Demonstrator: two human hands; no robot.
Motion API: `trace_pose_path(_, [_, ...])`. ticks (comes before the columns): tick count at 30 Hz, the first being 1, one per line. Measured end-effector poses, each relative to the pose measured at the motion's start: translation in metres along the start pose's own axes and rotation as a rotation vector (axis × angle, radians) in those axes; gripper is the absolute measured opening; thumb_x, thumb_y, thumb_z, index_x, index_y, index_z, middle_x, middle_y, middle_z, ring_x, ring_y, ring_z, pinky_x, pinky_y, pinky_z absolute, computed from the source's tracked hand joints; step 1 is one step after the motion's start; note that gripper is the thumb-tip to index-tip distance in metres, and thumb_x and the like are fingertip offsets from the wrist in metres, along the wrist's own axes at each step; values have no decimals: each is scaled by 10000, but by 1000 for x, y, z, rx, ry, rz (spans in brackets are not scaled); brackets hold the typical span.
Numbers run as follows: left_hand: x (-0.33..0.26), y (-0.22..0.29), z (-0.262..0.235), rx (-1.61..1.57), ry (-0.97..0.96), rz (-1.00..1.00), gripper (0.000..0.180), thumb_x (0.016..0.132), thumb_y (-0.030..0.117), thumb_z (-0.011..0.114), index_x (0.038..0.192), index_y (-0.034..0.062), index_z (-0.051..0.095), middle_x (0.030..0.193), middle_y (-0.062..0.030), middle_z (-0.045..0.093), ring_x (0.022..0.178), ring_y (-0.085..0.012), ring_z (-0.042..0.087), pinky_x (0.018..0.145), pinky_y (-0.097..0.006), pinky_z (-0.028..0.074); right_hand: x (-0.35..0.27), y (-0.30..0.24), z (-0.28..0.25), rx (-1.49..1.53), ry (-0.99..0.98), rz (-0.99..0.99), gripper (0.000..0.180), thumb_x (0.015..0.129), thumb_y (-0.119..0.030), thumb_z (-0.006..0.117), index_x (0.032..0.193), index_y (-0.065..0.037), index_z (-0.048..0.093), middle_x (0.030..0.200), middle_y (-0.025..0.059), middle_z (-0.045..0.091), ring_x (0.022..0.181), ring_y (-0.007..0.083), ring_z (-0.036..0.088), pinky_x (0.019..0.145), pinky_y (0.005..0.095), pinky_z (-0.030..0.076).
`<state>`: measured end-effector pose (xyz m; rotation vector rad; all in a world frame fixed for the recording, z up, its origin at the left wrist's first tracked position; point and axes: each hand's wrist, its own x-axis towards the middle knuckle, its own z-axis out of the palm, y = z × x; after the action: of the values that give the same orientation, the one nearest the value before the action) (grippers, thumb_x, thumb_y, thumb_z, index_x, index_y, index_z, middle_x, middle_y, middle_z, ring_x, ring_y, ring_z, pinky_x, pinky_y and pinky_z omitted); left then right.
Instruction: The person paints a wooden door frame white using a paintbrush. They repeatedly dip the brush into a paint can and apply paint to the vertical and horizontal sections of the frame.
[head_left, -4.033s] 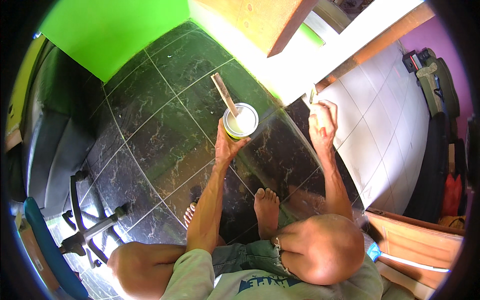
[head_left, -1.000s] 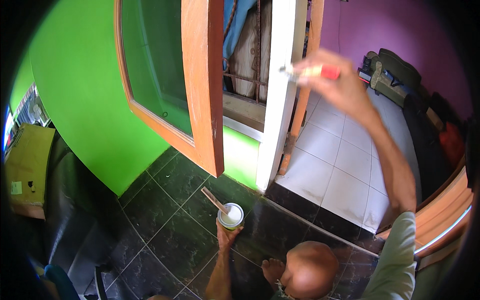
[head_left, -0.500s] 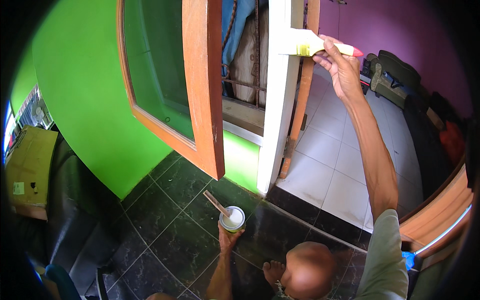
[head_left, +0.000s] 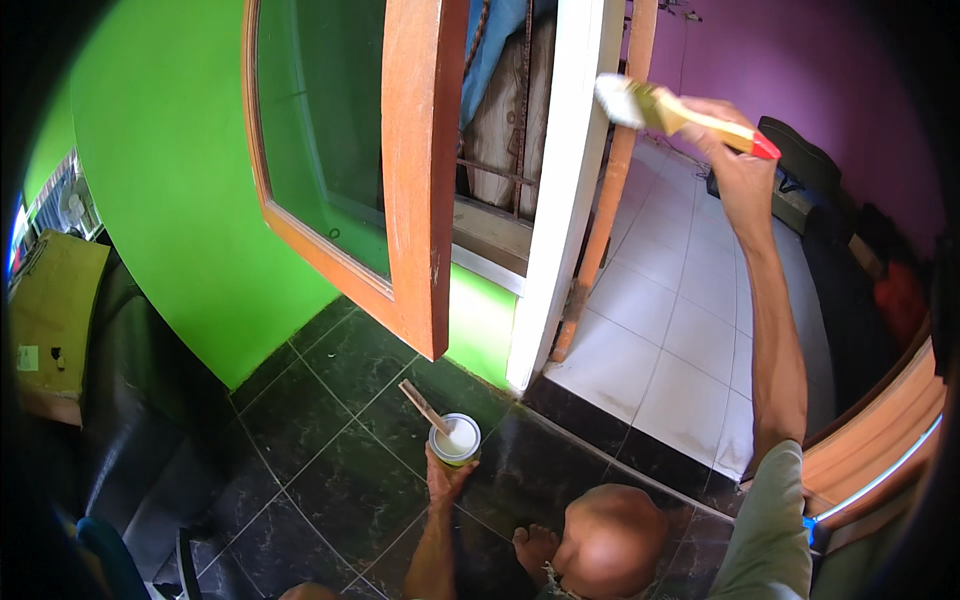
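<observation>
While the right hand [head_left: 735, 150] is raised beside the white post [head_left: 560, 200], its fingers are wrapped tight around the brush [head_left: 680, 115], gripping the handle near its red end. The brush has a pale wooden handle and a broad head of light bristles whitened with paint, the bristles just beside the post's right edge, perhaps touching it. It looks light and stiff in the handle, soft at the tip; the handle's middle is the sure place to hold, clear of the wet bristles.

Below the post, near its foot, the left hand [head_left: 445, 480] cups the can [head_left: 455, 440] from beneath, fingers closed about its wall. The can is small, round and open, with white paint inside and a wooden stick [head_left: 420, 400] leaning out. Probably slippery where paint has run, and apt to spill if tilted. Left of the post hangs an orange-framed window [head_left: 420, 180].
</observation>
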<state>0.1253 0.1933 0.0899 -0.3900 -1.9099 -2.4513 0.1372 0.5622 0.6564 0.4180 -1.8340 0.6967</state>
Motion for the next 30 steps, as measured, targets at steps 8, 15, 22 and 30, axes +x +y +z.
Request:
trace_pose_path(8, [0,12,22,-11,2,-1,1067,652,134,968,1475,23,298,1366,-116,523,1224,-242,574,1034,-378,495,55,-17,0,-295,-167,-248,244,918,-198,754,1125,-69,775,961,72,775,866,157,725,784,298,585])
trace_pose_path(15, [-1,4,12,-45,74,-1,998,632,152,978,1420,12,382,1293,-121,580,1185,-240,593,1007,-374,495,56,-62,38,-191,14,-309,244,944,-186,757,1121,-17,757,959,69,755,888,126,701,808,260,568])
trace_pose_path(22, [-2,-2,13,-50,94,-53,994,603,146,984,1400,7,408,1265,-124,602,1159,-248,607,993,-379,494,44,-45,36,-442,106,-220,212,933,-188,758,1071,-27,766,896,69,764,778,119,696,694,271,557])
trace_pose_path(30, [-4,9,4,60,102,15,989,607,143,979,1401,16,402,1255,-109,586,1130,-217,605,971,-359,514,50,-27,38,-680,-78,-882,280,862,-65,751,1136,-120,757,1079,55,750,951,213,706,752,301,589])
